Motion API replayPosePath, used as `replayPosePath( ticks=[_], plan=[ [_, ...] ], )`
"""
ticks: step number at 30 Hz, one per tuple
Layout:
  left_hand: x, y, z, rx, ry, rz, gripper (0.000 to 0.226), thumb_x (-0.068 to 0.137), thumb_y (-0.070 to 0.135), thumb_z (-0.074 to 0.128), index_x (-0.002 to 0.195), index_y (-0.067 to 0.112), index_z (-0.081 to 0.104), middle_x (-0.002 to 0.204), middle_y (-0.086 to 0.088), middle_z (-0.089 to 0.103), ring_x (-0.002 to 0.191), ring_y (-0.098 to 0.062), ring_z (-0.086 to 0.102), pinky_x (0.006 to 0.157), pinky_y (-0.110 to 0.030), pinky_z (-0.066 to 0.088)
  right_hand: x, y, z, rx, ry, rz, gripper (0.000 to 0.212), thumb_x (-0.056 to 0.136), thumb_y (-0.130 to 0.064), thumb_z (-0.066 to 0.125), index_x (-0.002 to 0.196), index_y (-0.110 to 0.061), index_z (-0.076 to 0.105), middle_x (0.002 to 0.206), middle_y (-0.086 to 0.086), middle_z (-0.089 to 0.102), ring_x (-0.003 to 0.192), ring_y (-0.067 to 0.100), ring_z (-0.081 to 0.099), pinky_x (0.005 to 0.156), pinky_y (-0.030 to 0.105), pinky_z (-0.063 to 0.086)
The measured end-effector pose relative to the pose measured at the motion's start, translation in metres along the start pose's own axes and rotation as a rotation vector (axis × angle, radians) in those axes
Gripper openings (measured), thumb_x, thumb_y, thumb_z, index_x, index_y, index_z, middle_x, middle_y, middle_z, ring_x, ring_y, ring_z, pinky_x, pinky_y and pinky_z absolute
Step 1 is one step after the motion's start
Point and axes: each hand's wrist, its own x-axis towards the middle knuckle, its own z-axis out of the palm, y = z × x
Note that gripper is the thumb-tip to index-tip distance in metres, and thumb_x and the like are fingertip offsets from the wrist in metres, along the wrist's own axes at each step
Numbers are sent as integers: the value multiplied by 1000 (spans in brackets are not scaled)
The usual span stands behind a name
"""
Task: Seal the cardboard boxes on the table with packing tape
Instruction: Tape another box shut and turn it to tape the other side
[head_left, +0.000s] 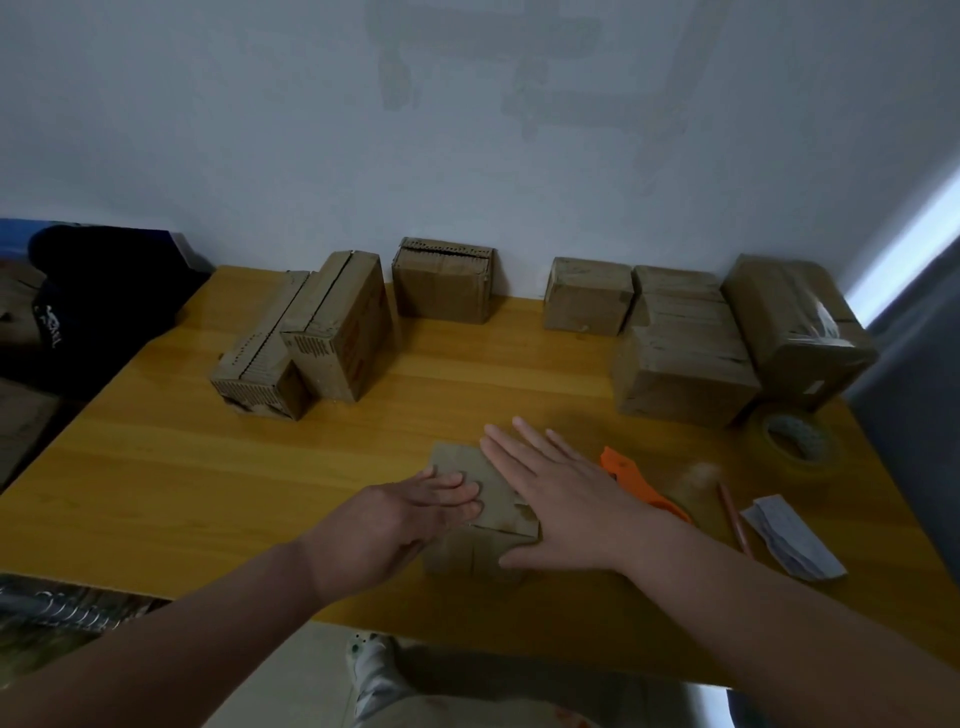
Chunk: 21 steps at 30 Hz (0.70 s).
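Note:
A small cardboard box (467, 467) sits near the front middle of the wooden table (156, 467). My left hand (410, 514) lies flat with straight fingers on the box's left top flap. Flat over its right side lies my right hand (550, 493), fingers spread and pointing away from me. A roll of clear packing tape (795, 441) lies at the right, apart from both hands. An orange tape cutter (639, 483) rests just right of my right hand, partly hidden by the wrist.
Three cardboard boxes (322, 332) stand at the back left and middle, several more (680, 358) at the back right. A pencil (732, 514) and folded paper (795, 535) lie at the right front. A dark bag (93, 306) sits left of the table.

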Motion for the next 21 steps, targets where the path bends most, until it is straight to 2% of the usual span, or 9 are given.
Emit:
replayPosePath(
  ticks=[5, 7, 8, 10, 12, 14, 17, 19, 21],
  plan=[
    [-1, 2, 1, -54, 101, -30, 36, 97, 32, 45, 123, 14, 64, 132, 2, 58, 130, -5, 45, 112, -22, 32, 0, 0, 1, 17, 32, -31, 104, 85, -67, 54, 152, -29, -17, 158, -11, -24, 143, 12, -27, 117, 35, -12],
    [0, 5, 0, -72, 133, -64, 34, 93, 31, 52, 118, 13, 67, 127, 1, 62, 125, -2, 48, 109, -18, 34, -8, 5, 2, 31, 30, -19, 101, 86, -66, 53, 151, -33, -16, 158, -14, -22, 145, 11, -23, 120, 36, -4],
    [0, 6, -1, -65, 145, -79, 32, 91, 30, 54, 114, 13, 69, 124, 1, 64, 122, 0, 50, 107, -15, 35, -11, 7, 2, 55, 25, 0, 100, 86, -66, 54, 151, -35, -15, 159, -15, -19, 147, 11, -17, 121, 35, 4],
    [2, 6, -4, -25, 168, -111, 31, 89, 32, 54, 107, 13, 71, 119, 0, 67, 116, -2, 55, 101, -10, 39, -16, 9, -2, 146, 10, 59, 97, 85, -62, 59, 151, -40, -9, 158, -18, -7, 147, 14, 7, 117, 32, 25],
    [7, 3, -8, 39, 187, -152, 30, 86, 35, 56, 101, 14, 72, 113, 1, 70, 106, -7, 63, 90, -11, 46, -16, 7, -6, 241, 21, 119, 96, 83, -58, 64, 152, -43, -2, 154, -19, 4, 138, 14, 26, 108, 28, 36],
    [13, -2, -12, 79, 203, -208, 27, 83, 36, 62, 97, 15, 72, 106, 3, 70, 93, -9, 66, 77, -20, 55, -13, 6, -8, 309, 59, 161, 95, 83, -55, 67, 153, -41, 5, 151, -16, 11, 135, 13, 29, 104, 23, 35],
    [22, -11, -22, 107, 204, -270, 34, 85, 43, 53, 96, 17, 71, 98, 6, 67, 82, -4, 59, 64, -23, 54, -4, 8, -12, 330, 123, 191, 92, 82, -53, 69, 153, -39, 12, 148, -12, 17, 134, 12, 28, 101, 21, 31],
    [26, -19, -27, 151, 196, -274, 26, 86, 39, 60, 95, 17, 71, 97, 4, 67, 81, -9, 55, 62, -20, 49, 4, 13, -17, 294, 182, 222, 88, 81, -51, 70, 151, -37, 19, 143, -10, 20, 132, 13, 25, 103, 25, 32],
    [32, -28, -32, 159, 182, -309, 17, 86, 25, 70, 101, 16, 71, 103, 1, 67, 83, -11, 56, 66, -25, 52, 13, 22, -26, 247, 257, 289, 86, 79, -50, 72, 149, -35, 25, 140, -6, 23, 131, 14, 23, 102, 30, 37]
  ],
)
